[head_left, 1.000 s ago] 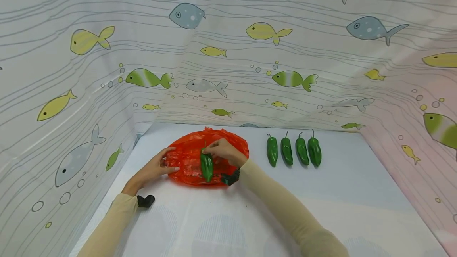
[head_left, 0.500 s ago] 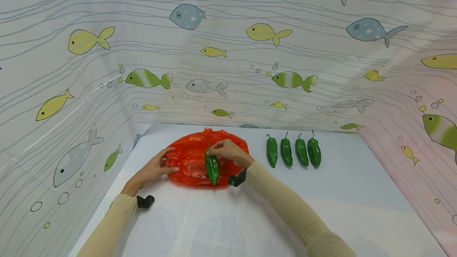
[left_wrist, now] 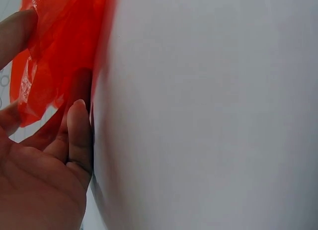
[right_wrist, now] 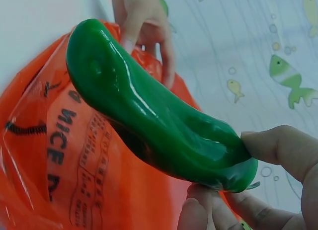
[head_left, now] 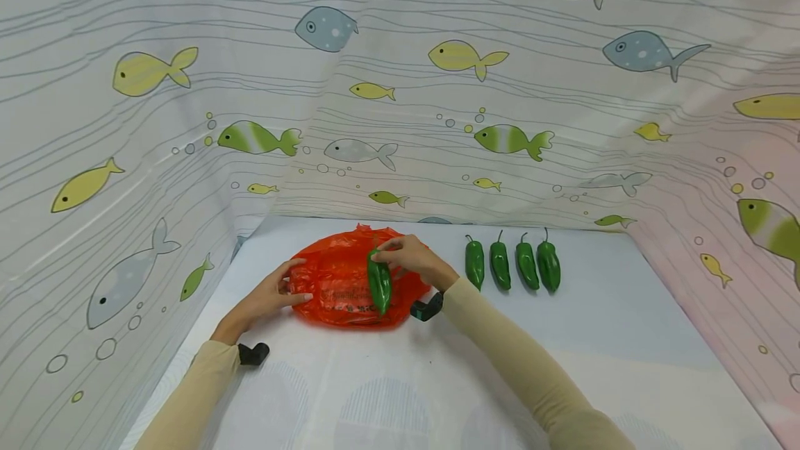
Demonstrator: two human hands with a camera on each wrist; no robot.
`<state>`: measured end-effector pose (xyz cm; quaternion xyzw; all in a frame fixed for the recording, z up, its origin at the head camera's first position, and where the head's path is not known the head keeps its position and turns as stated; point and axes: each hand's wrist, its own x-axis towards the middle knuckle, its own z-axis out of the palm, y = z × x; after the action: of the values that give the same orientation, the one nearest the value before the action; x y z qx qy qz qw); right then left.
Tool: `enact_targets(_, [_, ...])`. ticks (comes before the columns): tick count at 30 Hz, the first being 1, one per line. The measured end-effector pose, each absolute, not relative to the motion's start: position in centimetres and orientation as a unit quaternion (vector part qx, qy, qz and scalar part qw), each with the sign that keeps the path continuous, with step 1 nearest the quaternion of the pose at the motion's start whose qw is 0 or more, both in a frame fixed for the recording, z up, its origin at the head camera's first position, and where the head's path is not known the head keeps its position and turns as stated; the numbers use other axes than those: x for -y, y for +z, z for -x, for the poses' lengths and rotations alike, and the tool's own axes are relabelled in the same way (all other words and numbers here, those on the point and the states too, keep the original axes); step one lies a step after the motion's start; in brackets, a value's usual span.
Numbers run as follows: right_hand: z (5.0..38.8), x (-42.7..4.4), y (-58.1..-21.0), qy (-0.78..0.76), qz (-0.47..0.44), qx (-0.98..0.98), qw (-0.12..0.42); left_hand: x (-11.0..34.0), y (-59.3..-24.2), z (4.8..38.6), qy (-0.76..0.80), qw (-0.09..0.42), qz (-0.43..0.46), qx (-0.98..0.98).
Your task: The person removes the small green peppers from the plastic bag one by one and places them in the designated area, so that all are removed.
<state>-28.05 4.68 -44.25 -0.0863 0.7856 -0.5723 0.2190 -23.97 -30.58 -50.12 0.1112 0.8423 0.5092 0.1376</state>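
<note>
My right hand pinches a green pepper by its stem end, and the pepper hangs tip down over a red plastic bag. In the right wrist view, thumb and fingers grip the stem end of the glossy pepper, with the bag's printed lettering behind it. My left hand holds the bag's left edge. Some of its fingers show through the thin red plastic in the left wrist view. What lies inside the bag cannot be made out.
Several green peppers lie in a row on the white table, right of the bag, stems toward the back. Fish-patterned cloth walls enclose the table at the back and both sides.
My right hand has moved to the right with the pepper, lifting slightly in the last half second. The left hand has stayed at the bag's edge.
</note>
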Motion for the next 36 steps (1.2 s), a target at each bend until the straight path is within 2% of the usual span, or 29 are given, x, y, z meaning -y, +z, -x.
enact_targets(10, [28.3,-6.4,-44.0,-0.579,0.101,-0.78,0.215,30.6,-50.1,23.7,0.5,0.138,-0.103,-0.849])
enact_targets(36, [27.9,-11.4,-43.3,-0.571,0.072,-0.797,0.184,30.8,-50.3,24.0,0.506,0.14,-0.107,-0.844])
